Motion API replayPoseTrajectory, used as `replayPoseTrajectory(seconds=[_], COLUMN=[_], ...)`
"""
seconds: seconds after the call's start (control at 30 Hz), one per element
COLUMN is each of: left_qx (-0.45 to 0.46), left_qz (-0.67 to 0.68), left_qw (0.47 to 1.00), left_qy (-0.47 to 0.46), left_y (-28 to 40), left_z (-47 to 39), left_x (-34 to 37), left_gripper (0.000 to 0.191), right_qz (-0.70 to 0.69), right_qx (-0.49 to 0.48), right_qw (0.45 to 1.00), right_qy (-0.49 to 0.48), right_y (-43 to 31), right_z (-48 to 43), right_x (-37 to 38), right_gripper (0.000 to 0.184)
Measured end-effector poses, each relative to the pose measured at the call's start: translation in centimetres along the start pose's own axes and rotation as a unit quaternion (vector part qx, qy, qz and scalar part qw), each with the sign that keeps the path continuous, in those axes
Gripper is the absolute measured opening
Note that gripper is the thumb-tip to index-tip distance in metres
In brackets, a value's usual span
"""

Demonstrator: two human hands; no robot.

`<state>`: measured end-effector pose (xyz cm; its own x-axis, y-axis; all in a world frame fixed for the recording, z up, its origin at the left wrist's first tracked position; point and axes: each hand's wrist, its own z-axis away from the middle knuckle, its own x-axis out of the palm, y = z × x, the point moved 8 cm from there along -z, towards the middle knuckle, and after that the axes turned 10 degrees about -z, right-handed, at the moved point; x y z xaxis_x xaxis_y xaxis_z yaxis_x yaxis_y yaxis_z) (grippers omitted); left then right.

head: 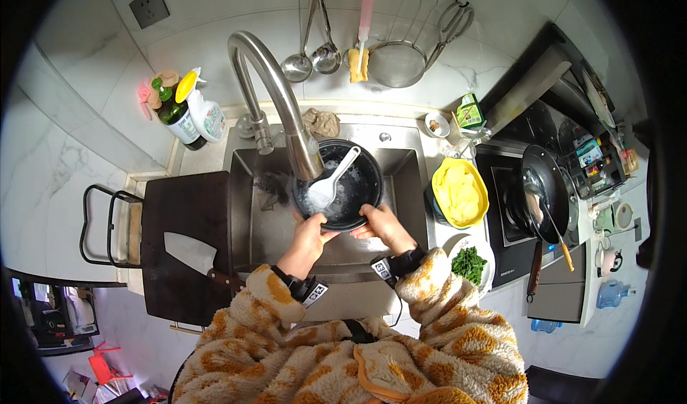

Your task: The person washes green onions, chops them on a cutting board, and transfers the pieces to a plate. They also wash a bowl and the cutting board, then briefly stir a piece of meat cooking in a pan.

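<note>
Over the stainless steel sink [279, 253] I hold a round black pot [357, 186] by its near rim. My left hand [307, 237] grips the rim at the near left, thumb on top. On the near right side, my right hand [384, 226] pinches the same rim. Inside the pot lies a white rice paddle [328, 186], its handle leaning toward the far right rim. Cloudy, whitish wet residue shows on the pot's inside. The steel faucet [303, 154] arches above the pot's left part and hides some of its rim.
Left of the sink, a cleaver [190, 251] lies on a dark cutting board [185, 205]. To the right stand a yellow basket [483, 194] of pale slices and a plate [485, 275] of chopped greens. A wok [545, 189] sits on the stove. Spray and pump bottles [206, 119] occupy the back left.
</note>
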<state>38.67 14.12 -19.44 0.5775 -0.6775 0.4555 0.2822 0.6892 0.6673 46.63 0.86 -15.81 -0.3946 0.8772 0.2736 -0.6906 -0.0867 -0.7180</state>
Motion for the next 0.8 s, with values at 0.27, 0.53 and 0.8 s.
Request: replayPoseTrajectory(seconds=[0.27, 0.53, 0.8], left_qx=[-0.007, 0.040, 0.143], left_qz=[-0.165, -0.210, -0.111], left_qw=[0.983, 0.974, 0.978], left_qy=[-0.080, -0.075, 0.105], left_y=[0.9, 0.2, 1.2], left_z=[4.6, 13.4, 17.7], left_x=[1.3, -8.0, -16.1], left_gripper=[0.072, 0.037, 0.030], right_qz=[-0.059, -0.213, -0.193], right_qx=[-0.050, -0.089, -0.093], right_qw=[0.994, 0.973, 0.976], right_qy=[0.077, 0.007, -0.034], right_y=[-5.1, -6.5, -7.6], right_z=[-6.6, -16.1, -16.5], right_x=[-5.1, -7.7, -6.8], right_gripper=[0.025, 0.023, 0.041])
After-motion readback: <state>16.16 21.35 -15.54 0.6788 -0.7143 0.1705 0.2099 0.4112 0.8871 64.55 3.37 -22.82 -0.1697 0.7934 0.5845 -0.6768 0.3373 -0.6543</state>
